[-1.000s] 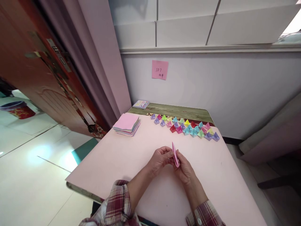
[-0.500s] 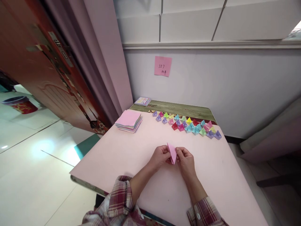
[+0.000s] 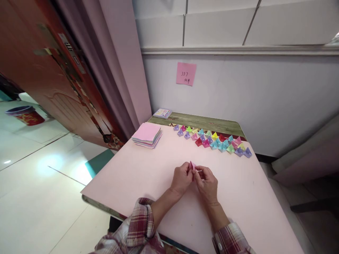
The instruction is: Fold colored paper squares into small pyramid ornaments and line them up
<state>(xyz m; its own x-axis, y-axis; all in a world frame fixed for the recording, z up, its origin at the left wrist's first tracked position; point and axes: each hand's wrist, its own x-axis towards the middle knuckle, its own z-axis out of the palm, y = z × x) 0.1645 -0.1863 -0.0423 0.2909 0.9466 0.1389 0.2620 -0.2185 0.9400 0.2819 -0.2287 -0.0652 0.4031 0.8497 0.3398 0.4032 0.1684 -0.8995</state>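
A small folded pink paper piece (image 3: 193,165) is pinched between both hands over the middle of the pink table (image 3: 137,173). My left hand (image 3: 181,179) grips its left side with closed fingers. My right hand (image 3: 207,183) grips its right side, fingers curled over it. Most of the paper is hidden by the fingers; only a pointed tip shows above them. Several small folded paper shapes (image 3: 213,141) in many colours lie in rows beyond the hands, towards the far right of the table.
A stack of square coloured paper (image 3: 147,134) with a pink top sheet lies at the far left. A packet of paper (image 3: 162,113) rests on the wooden surface (image 3: 212,123) behind. A pink sticky note (image 3: 186,73) is on the wall. A red door (image 3: 39,70) stands left.
The pink paper stood upright between the fingers, then lay flatter as a diamond. Now it is folded smaller and mostly covered by both hands, which have closed in together.
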